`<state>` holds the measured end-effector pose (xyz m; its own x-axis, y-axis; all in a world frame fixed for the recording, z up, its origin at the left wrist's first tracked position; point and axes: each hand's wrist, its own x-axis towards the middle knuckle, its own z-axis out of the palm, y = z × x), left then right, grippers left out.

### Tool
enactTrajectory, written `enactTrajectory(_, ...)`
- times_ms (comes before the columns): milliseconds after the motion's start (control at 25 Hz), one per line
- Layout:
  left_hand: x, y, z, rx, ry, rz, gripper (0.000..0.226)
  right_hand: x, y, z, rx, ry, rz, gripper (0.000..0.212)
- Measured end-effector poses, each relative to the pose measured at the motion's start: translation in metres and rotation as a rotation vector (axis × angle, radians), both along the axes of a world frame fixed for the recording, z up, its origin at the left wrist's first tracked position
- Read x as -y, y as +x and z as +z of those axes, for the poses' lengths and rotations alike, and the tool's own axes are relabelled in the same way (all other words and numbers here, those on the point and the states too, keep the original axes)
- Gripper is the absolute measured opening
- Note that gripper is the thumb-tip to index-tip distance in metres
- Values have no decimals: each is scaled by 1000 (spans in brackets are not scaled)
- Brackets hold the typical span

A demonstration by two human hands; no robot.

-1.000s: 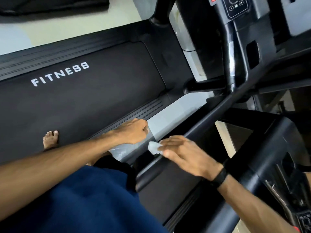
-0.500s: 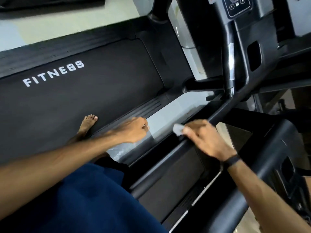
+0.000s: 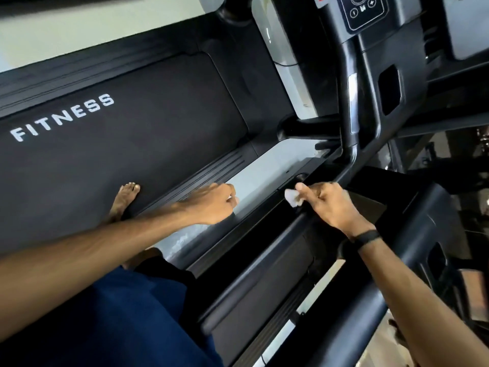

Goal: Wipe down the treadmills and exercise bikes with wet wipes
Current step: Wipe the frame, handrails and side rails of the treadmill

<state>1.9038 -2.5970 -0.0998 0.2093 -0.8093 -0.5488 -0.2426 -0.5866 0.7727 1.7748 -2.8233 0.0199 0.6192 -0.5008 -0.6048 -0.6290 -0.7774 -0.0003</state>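
On the dark handrail point(image 3: 254, 263) that runs from near centre up to the far right, the right hand point(image 3: 328, 205) now sits close to the bend where the rail meets the upright below the console point(image 3: 363, 11); a second ago it was lower and nearer on the same rail, so the wipe point(image 3: 291, 198) has been carried up most of the rail's length in one stroke. By my reading that leaves this rail nearly done, with only the bend and the upright above it still to be reached, and the rest of the treadmill and the bikes not yet shown as wiped. The right hand is curled over the rail, knuckles up, its thumb and fingers pinching the small white wad of wipe against the rail's left side; the wrist, with a black band point(image 3: 366, 238), is bent slightly and the forearm stretches in from the near right corner. The left hand point(image 3: 211, 202) hangs to the left of the rail, above the grey side step point(image 3: 254, 178), much where it was a second ago; its fingers are curled in, and something pale shows at their tips, but I cannot tell whether it holds anything. A bare foot point(image 3: 124, 200) has come forward onto the belt point(image 3: 119, 160) beside the FITNESS lettering, which suggests the person is stepping along with the stroke
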Motion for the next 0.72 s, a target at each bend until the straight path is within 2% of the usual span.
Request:
enactTrajectory(80,2,-3,-1,-13,-4,-13,33,-12,-14,-11,55,-157,324,82)
enactTrajectory(160,2,-2,-3,-24,8,-5,29,-47,-32,-14,94,18,465,61)
enactTrajectory(240,3,-1,-7,-32,15,-8,25,-49,-29,-8,208,302,234,47)
enactTrajectory(280,3,-2,-9,-34,17,-22,25,-29,-23,-9,263,345,84,47)
enactTrajectory(320,4,-4,-9,-42,15,-39,25,-5,-18,-11,319,261,-3,51)
enactTrajectory(360,5,-4,-9,-55,7,-55,27,17,-12,-8,326,96,37,56)
enactTrajectory(400,7,-4,-9,-68,-4,-65,29,30,-7,-6,286,-114,162,60)
enactTrajectory(440,7,-3,-8,-76,-5,-66,29,30,-6,-7,202,-221,309,64)
enactTrajectory(520,8,0,-9,-75,-2,-31,28,2,-8,-13,7,-182,473,74)
enactTrajectory(560,10,1,-10,-72,-6,-7,27,-16,-7,-13,-83,-99,460,77)
enactTrajectory(600,11,1,-10,-68,-7,4,27,-30,-1,-8,-175,29,346,80)
enactTrajectory(640,13,1,-9,-60,-2,0,27,-29,5,-6,-208,191,143,81)
enactTrajectory(680,15,-1,-7,-54,4,-14,28,-16,9,-7,-211,260,-28,84)
enactTrajectory(720,17,-3,-5,-53,5,-31,27,5,13,-8,-191,181,-99,92)
